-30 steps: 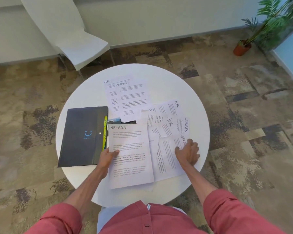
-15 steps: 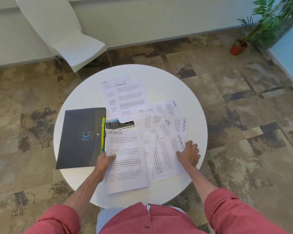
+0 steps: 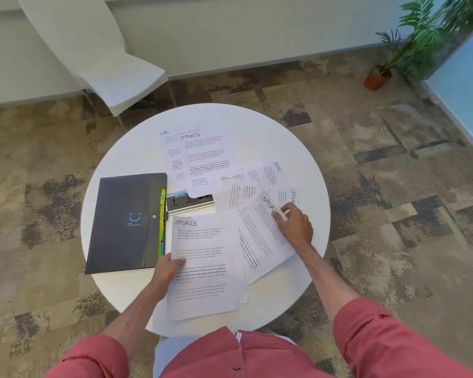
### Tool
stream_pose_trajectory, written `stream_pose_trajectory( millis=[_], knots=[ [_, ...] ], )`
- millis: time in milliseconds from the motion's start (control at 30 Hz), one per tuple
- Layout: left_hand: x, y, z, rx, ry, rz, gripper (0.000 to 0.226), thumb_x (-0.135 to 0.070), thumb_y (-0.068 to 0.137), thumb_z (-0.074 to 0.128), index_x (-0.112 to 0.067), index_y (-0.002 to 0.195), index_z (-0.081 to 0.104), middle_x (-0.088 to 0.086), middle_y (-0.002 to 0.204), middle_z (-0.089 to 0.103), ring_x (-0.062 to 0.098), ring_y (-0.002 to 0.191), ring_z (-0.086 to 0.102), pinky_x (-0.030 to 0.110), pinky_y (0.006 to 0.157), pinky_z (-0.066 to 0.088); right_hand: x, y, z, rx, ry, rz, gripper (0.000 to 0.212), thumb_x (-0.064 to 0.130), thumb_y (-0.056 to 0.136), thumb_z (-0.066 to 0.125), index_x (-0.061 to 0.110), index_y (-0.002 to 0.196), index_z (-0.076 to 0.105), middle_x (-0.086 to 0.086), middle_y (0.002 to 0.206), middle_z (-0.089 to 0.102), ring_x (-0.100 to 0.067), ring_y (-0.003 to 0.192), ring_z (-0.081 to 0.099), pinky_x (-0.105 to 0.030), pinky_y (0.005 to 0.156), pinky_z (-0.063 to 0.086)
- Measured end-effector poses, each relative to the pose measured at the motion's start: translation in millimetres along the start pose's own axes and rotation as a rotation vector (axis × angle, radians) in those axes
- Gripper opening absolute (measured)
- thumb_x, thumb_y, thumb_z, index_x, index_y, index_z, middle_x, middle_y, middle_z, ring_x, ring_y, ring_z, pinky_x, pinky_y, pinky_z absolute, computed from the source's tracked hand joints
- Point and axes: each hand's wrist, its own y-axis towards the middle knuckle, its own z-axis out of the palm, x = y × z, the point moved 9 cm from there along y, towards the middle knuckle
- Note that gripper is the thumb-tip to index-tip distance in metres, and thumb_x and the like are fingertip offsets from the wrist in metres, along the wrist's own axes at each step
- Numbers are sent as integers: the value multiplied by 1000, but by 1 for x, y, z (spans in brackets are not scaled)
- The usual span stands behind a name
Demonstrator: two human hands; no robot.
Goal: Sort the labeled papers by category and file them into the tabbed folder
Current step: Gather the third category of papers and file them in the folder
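The left hand (image 3: 167, 268) had its grip closed on the left edge of the nearest SPORTS sheet (image 3: 202, 268), thumb on top. That sheet lay on the tabletop (image 3: 284, 132), just beside the dark tabbed folder (image 3: 123, 222). The right hand (image 3: 295, 227) seemed to pinch the top edge of a tilted SPORTS sheet (image 3: 257, 241) among overlapping papers. The sheets looked light, limp and slippery; I judged an edge pinch best, lifted gently so neighbours weren't dragged.

Head view, looking steeply down — table (image 3: 257, 126) close
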Motion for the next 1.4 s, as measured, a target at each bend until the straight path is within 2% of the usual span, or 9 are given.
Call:
stream_pose_trajectory(
  millis=[100, 200, 333, 500, 600, 700, 900, 1100, 1400],
  knots=[
    [1, 2, 2, -5, 26, 5, 16, 0, 105, 59, -9, 108, 72, 8, 95, 80, 32, 84, 77, 38, 67, 59, -35, -2, 20, 282, -155, 207, 61, 49, 90, 75, 17, 138, 58, -9, 130, 68, -34, 119, 65, -37, 88, 49],
    [4, 6, 1, 1, 51, 3, 18, -2, 105, 59, -11, 111, 73, 8, 100, 81, 32, 88, 78, 37, 68, 60, -73, -12, 37, 468, -117, 348, 63, 29, 78, 79, 10, 134, 59, -13, 130, 66, -35, 115, 65, -38, 88, 57],
    [7, 10, 2, 27, 92, 8, 20, -4, 104, 59, -13, 116, 73, 10, 108, 81, 34, 95, 79, 40, 76, 62, -88, -9, 39, 350, 228, 410, 34, 18, 75, 79, 11, 108, 72, -14, 109, 75, -34, 98, 71, -43, 70, 66],
    [7, 11, 2, 27, 87, -5, 21, -3, 104, 58, -13, 115, 73, 10, 108, 81, 33, 95, 78, 39, 74, 60, -51, -1, 23, 225, 937, 383, 33, 25, 89, 84, 14, 119, 74, -8, 107, 81, -27, 94, 78, -42, 76, 67],
    [5, 8, 4, 25, 67, -10, 22, 1, 103, 56, -13, 110, 72, 10, 104, 80, 31, 90, 76, 37, 71, 59, -39, -9, 43, 361, 892, 369, 41, 32, 87, 86, 21, 125, 73, -3, 113, 81, -28, 102, 78, -47, 89, 64],
    [3, 6, 4, 22, 69, -9, 24, 2, 103, 56, -15, 105, 73, 8, 102, 80, 31, 90, 76, 37, 71, 59, -44, -21, 74, 446, 636, 334, 31, 24, 92, 82, 19, 121, 72, -5, 118, 78, -28, 104, 76, -40, 82, 61],
    [2, 4, 4, 26, 77, 3, 25, 0, 104, 56, -17, 106, 74, 4, 100, 81, 31, 91, 78, 37, 71, 60, -54, -10, 74, 248, 574, 330, 14, 15, 97, 69, 18, 110, 73, -12, 115, 77, -30, 99, 75, -55, 85, 65],
    [1, 4, 3, 30, 76, 1, 24, -1, 104, 56, -15, 109, 73, 7, 104, 81, 31, 92, 78, 36, 71, 59, -21, 15, -8, -86, 466, 82, 7, 11, 104, 59, 17, 105, 63, 1, 103, 71, -26, 101, 68, -42, 89, 57],
    [-1, -3, 4, 66, -27, -12, 32, 7, 102, 50, -15, 109, 72, 5, 101, 83, 32, 93, 78, 40, 75, 61, -12, 21, -46, -161, 874, 159, 33, 3, 91, 56, 17, 112, 76, 2, 105, 81, -18, 95, 75, -35, 77, 62]
  ],
)
